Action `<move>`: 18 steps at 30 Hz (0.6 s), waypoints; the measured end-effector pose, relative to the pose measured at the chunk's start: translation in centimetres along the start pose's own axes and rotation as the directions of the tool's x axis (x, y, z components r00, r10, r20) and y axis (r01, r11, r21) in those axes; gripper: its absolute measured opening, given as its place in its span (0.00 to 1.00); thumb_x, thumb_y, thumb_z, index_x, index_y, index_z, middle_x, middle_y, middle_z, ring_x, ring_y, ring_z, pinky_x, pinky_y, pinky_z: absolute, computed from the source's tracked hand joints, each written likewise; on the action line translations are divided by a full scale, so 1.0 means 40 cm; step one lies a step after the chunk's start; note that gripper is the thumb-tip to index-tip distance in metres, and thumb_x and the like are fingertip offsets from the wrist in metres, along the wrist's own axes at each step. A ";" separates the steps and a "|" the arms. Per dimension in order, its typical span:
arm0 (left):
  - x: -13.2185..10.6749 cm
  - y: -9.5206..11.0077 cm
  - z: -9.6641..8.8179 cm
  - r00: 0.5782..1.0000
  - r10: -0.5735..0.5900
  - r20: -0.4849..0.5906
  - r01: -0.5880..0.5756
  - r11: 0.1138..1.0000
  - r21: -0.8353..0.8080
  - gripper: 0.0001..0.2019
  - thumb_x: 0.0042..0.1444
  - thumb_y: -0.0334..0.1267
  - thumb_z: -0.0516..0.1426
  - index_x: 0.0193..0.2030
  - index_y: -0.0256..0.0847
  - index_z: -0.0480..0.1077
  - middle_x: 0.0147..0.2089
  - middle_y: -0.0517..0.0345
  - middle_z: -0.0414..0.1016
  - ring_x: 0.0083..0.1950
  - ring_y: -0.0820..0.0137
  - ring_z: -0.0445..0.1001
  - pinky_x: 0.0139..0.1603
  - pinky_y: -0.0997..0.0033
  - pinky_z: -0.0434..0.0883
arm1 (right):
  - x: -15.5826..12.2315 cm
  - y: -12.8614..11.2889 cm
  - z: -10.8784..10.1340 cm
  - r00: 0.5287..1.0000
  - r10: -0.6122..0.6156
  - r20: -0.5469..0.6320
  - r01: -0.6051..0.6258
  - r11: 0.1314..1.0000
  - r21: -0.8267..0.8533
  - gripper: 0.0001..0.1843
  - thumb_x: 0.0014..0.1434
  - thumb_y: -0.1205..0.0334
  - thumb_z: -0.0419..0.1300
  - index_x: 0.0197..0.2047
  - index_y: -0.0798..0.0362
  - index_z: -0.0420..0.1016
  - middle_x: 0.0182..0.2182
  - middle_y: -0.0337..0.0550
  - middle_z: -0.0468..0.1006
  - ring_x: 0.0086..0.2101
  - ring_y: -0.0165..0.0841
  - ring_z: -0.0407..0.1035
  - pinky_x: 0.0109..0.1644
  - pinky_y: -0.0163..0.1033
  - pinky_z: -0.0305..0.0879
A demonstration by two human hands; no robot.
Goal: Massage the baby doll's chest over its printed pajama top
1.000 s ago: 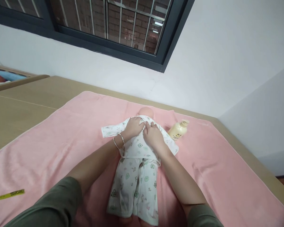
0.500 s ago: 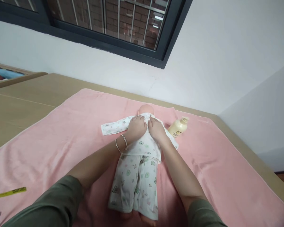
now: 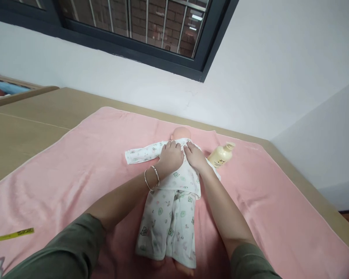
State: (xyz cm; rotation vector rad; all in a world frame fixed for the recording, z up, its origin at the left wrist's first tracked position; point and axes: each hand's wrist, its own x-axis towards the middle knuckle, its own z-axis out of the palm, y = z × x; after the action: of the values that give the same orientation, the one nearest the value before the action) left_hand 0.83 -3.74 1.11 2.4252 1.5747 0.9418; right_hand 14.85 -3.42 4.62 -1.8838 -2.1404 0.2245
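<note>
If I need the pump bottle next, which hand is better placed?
Probably the right hand: it rests on the printed top, nearer the bottle; the left hand is farther across.

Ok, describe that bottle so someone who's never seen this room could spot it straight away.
Below the dark-framed window, a pink blanket bears a doll in white patterned clothes. Just past the right hand, beside the doll's sleeve, is the bottle. Its pale yellow body and pump top set it apart from the pink and white around it.
</note>
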 end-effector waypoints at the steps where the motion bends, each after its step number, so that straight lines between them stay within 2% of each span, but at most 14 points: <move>1: 0.000 -0.001 -0.002 1.000 0.002 0.000 -0.002 1.000 -0.014 0.15 0.66 0.36 0.51 0.52 0.32 0.72 0.57 0.31 0.74 0.65 0.47 0.69 0.67 0.46 0.64 | -0.002 -0.005 -0.001 1.000 0.001 -0.004 -0.001 1.000 -0.015 0.27 0.75 0.57 0.40 0.66 0.60 0.68 0.65 0.57 0.71 0.64 0.43 0.65 0.67 0.44 0.58; 4: 0.020 -0.032 -0.011 0.999 0.014 0.049 -0.012 0.998 -0.060 0.14 0.67 0.36 0.50 0.50 0.33 0.73 0.54 0.34 0.76 0.61 0.50 0.72 0.66 0.49 0.66 | -0.030 -0.043 -0.006 1.000 -0.006 -0.004 0.006 0.996 -0.086 0.26 0.74 0.60 0.41 0.65 0.61 0.69 0.62 0.59 0.74 0.63 0.45 0.66 0.67 0.45 0.58; 7: 0.054 -0.081 -0.017 0.991 0.043 0.127 -0.030 0.995 -0.097 0.14 0.67 0.35 0.48 0.48 0.36 0.74 0.52 0.40 0.78 0.56 0.55 0.74 0.63 0.54 0.69 | -0.068 -0.086 -0.015 0.999 -0.027 0.026 0.030 0.992 -0.124 0.25 0.71 0.64 0.44 0.66 0.59 0.68 0.63 0.58 0.73 0.64 0.45 0.65 0.67 0.44 0.57; 10: 0.073 -0.107 -0.015 0.985 0.033 0.167 -0.012 0.992 -0.128 0.14 0.67 0.36 0.48 0.47 0.36 0.74 0.53 0.41 0.79 0.56 0.56 0.75 0.61 0.56 0.70 | -0.082 -0.099 -0.019 0.998 -0.058 0.027 0.061 0.992 -0.113 0.25 0.70 0.66 0.45 0.66 0.60 0.69 0.64 0.58 0.73 0.64 0.45 0.65 0.68 0.44 0.56; 12: 0.067 -0.099 -0.012 0.988 0.025 0.150 -0.009 0.994 -0.105 0.14 0.67 0.37 0.49 0.49 0.35 0.74 0.54 0.38 0.78 0.58 0.53 0.74 0.63 0.54 0.68 | -0.070 -0.085 -0.016 0.998 -0.063 0.011 0.064 0.995 -0.075 0.24 0.70 0.66 0.44 0.62 0.58 0.72 0.61 0.57 0.75 0.62 0.44 0.67 0.66 0.43 0.58; 15: 0.037 -0.056 -0.013 0.996 0.010 0.092 -0.009 1.000 -0.015 0.16 0.67 0.38 0.49 0.51 0.32 0.74 0.54 0.34 0.77 0.60 0.49 0.72 0.64 0.49 0.67 | -0.032 -0.042 -0.006 0.999 -0.042 -0.014 0.042 0.999 -0.018 0.23 0.72 0.62 0.43 0.59 0.58 0.73 0.61 0.56 0.76 0.61 0.43 0.67 0.64 0.42 0.59; 18: 0.011 -0.016 -0.023 0.997 0.015 0.073 -0.022 0.996 0.083 0.17 0.68 0.37 0.48 0.53 0.30 0.73 0.55 0.32 0.76 0.62 0.48 0.71 0.64 0.50 0.66 | -0.001 -0.009 0.004 1.000 -0.016 -0.011 0.016 1.000 0.004 0.23 0.73 0.58 0.43 0.59 0.59 0.73 0.62 0.57 0.75 0.62 0.43 0.66 0.65 0.43 0.59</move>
State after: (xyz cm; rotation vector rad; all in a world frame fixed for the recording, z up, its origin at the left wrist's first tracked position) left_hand -0.06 -3.30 1.79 2.5034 1.6009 0.7962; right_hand 14.45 -3.48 4.56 -1.8612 -2.1451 0.2147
